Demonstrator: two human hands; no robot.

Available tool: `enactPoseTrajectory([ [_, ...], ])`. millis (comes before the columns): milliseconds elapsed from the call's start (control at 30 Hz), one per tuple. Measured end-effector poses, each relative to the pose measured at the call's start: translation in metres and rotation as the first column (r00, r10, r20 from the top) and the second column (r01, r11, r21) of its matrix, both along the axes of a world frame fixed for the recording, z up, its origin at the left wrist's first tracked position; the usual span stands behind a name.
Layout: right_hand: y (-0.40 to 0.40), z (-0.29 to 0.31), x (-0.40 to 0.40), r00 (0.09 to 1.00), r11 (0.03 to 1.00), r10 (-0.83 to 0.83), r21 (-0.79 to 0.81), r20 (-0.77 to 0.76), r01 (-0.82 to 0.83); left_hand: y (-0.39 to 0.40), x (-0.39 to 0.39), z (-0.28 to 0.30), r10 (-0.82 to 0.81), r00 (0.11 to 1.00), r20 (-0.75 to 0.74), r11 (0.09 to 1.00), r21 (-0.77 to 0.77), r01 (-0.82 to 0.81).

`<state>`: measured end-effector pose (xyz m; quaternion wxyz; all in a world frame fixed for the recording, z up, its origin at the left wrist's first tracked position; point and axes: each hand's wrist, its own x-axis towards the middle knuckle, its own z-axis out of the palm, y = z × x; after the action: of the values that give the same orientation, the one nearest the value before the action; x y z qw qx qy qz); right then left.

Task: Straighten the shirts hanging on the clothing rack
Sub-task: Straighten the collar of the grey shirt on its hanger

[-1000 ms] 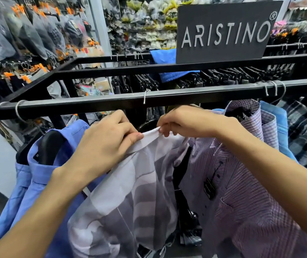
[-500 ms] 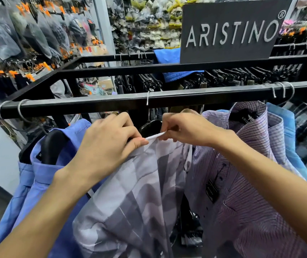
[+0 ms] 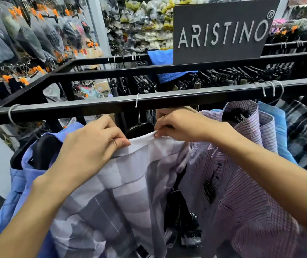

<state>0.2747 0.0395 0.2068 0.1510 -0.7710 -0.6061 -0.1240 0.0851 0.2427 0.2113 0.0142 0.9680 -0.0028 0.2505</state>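
- The left hand (image 3: 93, 146) pinches the white collar edge of the grey shirt (image 3: 123, 198) between thumb and curled fingers, on the collar's left side.
- The right hand (image 3: 182, 127) nips the same collar edge with its fingertips, on the right side, just under the rail (image 3: 167, 101).
- Between the two hands the collar runs taut and nearly level, in front of a black hanger (image 3: 139, 128) that shows just behind it.
- The grey shirt hangs below the rail at the middle of the view; its body, in broad grey and white blocks, falls down and toward the camera, with its front gaping on the right.
- Its wire hook (image 3: 137, 100) sits over the rail above the collar.
- A blue shirt (image 3: 18, 179) hangs just to the left, on a black hanger, touching the grey one under the left forearm.
- A purple striped shirt (image 3: 242, 192) hangs just to the right, its collar upright and a dark tag on its front; the right forearm lies across it.
- Farther right hang a light blue shirt (image 3: 279, 131) and a dark plaid shirt (image 3: 305, 138).
- A dark sign (image 3: 223, 32) reading ARISTINO stands on the rack behind the rail.
- Bagged goods fill the wall racks beyond; they are too blurred to tell apart.
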Motion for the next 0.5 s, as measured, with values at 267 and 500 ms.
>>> enactPoseTrajectory([
  [267,-0.004,-0.005,0.007,0.993,0.998,-0.049,0.032,-0.104,0.052,-0.009,-0.004,-0.003,-0.001,1.000,0.024,0.971,-0.241,0.007],
  [500,0.005,-0.050,-0.019,0.819,0.939,-0.068,0.240,-0.570,0.245,-0.027,-0.017,-0.031,-0.036,0.986,-0.163,0.777,-0.625,-0.075],
])
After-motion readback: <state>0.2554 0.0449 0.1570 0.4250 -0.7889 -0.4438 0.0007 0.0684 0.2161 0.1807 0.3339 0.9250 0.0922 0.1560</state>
